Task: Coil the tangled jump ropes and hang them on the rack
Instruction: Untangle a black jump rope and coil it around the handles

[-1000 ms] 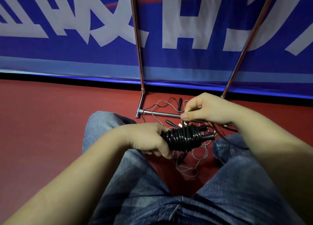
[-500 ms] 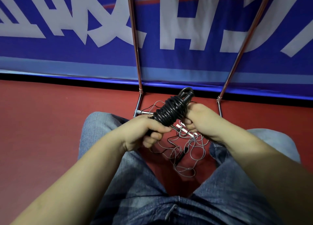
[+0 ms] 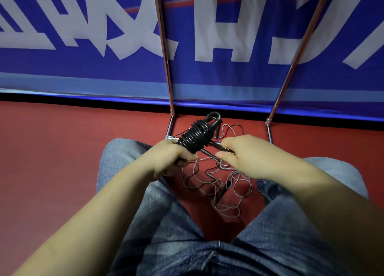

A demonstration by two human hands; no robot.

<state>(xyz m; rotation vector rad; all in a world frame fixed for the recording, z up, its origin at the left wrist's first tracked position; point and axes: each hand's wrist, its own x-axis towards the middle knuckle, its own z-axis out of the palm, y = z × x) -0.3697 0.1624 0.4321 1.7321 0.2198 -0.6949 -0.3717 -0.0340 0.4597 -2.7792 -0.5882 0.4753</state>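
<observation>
A person sits on a red floor point(image 3: 52, 161), legs in blue jeans point(image 3: 158, 223) spread either side of a loose tangle of thin ropes point(image 3: 220, 184), which serves as the landmark here. Up and to the left of that tangle, the left hand point(image 3: 172, 159) is closed around the lower end of a tightly wound black rope coil point(image 3: 195, 136), which tilts up and to the right, its looped top end pointing toward the wall. Just right of the coil and directly above the tangle, the right hand point(image 3: 247, 155) has its fingers curled, pinching a dark, thin handle or rope end; which of the two cannot be told. Behind the tangle stands a metal rack point(image 3: 166, 68), with one upright pole to its upper left, another slanting pole to its upper right, and low base bars on the floor. Behind the rack hangs a blue banner point(image 3: 228, 76) with large white characters, cropped and not readable, and a red stripe near the top.
</observation>
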